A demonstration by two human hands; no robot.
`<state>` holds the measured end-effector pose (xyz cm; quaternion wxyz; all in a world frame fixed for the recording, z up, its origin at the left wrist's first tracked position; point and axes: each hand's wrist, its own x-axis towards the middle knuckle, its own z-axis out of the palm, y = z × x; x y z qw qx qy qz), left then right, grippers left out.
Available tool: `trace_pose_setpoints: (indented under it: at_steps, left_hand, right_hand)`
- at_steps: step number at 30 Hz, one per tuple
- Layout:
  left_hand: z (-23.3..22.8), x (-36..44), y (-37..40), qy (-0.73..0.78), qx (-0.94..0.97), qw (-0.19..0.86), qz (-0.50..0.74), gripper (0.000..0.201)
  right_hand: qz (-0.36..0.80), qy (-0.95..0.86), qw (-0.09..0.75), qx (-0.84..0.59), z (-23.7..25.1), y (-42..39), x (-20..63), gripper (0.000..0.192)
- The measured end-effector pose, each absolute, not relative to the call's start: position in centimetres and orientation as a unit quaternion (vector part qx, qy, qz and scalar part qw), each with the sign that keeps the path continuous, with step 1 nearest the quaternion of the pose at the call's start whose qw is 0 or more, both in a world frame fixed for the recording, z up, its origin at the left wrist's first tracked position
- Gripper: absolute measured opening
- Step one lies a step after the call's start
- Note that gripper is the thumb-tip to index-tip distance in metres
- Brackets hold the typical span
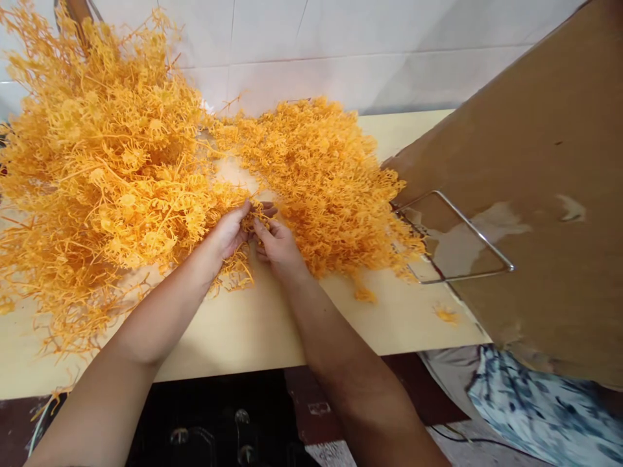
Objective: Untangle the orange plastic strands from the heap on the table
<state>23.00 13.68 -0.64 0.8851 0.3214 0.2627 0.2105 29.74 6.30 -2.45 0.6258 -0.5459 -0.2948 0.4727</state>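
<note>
A large heap of orange, frilly plant sprigs (121,168) lies on the left of the pale tabletop. A flatter pile of trimmed-looking orange sprigs (321,188) lies to the right. Between the two piles, my left hand (236,228) is curled around a small sprig (250,220). My right hand (277,246) pinches the same sprig from the right, its thumb and fingers close to my left fingers. Some of the fingertips are hidden among the strands. Loose orange strands (236,272) hang just below my left hand.
A metal wire frame (479,233) sticks out at the right pile's edge, against a big brown cardboard box (549,162). A tiled wall (302,39) stands behind the table (233,331). Blue-white patterned cloth (535,402) lies at lower right. A stray orange bit (445,314) rests near the box.
</note>
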Motion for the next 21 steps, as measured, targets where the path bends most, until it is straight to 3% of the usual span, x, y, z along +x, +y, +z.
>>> trace_pose_setpoints:
  at_steps: [3,7,17,21]
  left_hand:
    - [-0.4,23.3,13.6,0.318,0.302,0.873,0.211,0.03]
    - [0.0,23.7,13.4,0.404,0.293,0.842,0.205,0.02]
    - [0.2,23.7,13.5,0.411,0.316,0.838,0.168,0.018]
    - [0.0,23.8,14.2,0.401,0.288,0.835,0.243,0.025]
  right_hand:
    - [0.437,-0.343,0.627,-0.547,-2.9,6.3,29.4,0.034]
    - [0.435,-0.448,0.565,-0.539,-2.5,5.5,29.2,0.033]
    - [0.444,-0.518,0.513,-0.521,-0.6,3.9,30.0,0.032]
    - [0.546,-0.61,0.399,-0.413,1.3,2.4,28.3,0.029]
